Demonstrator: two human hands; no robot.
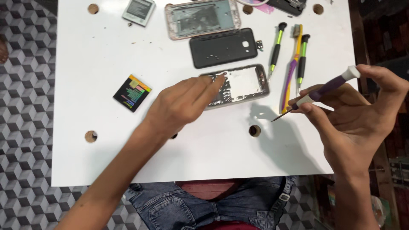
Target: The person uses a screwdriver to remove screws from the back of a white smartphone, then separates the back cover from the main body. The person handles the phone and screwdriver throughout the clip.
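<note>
Reaching: the left hand [183, 104] is stretching across the white table [106, 51], its fingers loosely extended and released, gripping nothing, the fingertips [217, 83] resting on the left end of the grey phone frame [245, 85].
Frame position: the grey phone frame is lying flat near the table's middle, just below the black back cover [223, 47] and touching nothing else but the left fingertips.
Long axis: the frame is running left to right, slightly tilted up toward the right.
Right hand: the right hand [358, 115] is hovering off to the frame's right, fingers clenched around a purple-and-white screwdriver [317, 94].
Tool direction: the screwdriver tip is pointing down and left, toward the frame's right end, but staying apart from it.
Nearer hand: the left hand is already touching the frame; the right is sitting near, with a gap between.
Lying nearby: two green-and-black screwdrivers [276, 49] and a yellow toothbrush [292, 70] are resting between the frame and the right hand.
</note>
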